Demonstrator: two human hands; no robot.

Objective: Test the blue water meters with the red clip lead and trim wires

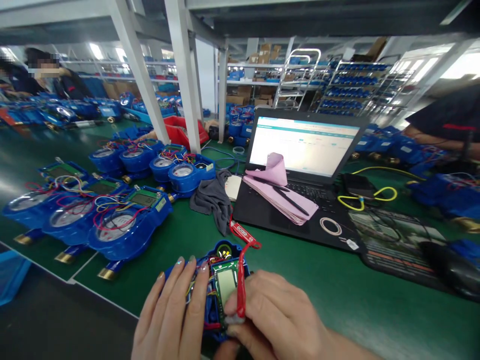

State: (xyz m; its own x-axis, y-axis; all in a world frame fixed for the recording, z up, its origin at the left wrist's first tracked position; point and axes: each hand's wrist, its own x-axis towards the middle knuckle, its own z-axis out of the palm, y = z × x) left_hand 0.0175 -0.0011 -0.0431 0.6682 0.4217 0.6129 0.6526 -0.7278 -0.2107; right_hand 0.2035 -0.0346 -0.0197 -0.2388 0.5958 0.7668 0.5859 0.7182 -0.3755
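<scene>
A blue water meter (212,290) with a green circuit board and a small display (227,286) is on the bench right in front of me. My left hand (172,305) lies across its left side, fingers stretched out flat. My right hand (277,312) is closed at the board's lower right, thumb and fingers pinching the grey end of a red strap (241,285). The strap runs up past the display toward a red tag (243,232) with white print on the bench. My fingers hide the lower part of the board.
Several blue meters (125,225) with loose wires stand at left. Beyond are a grey cloth (213,197) and an open laptop (300,150) bearing pink cloth (281,197) and a pen. A mouse (453,267) lies at right. Metal posts (183,75) rise behind; people work farther off.
</scene>
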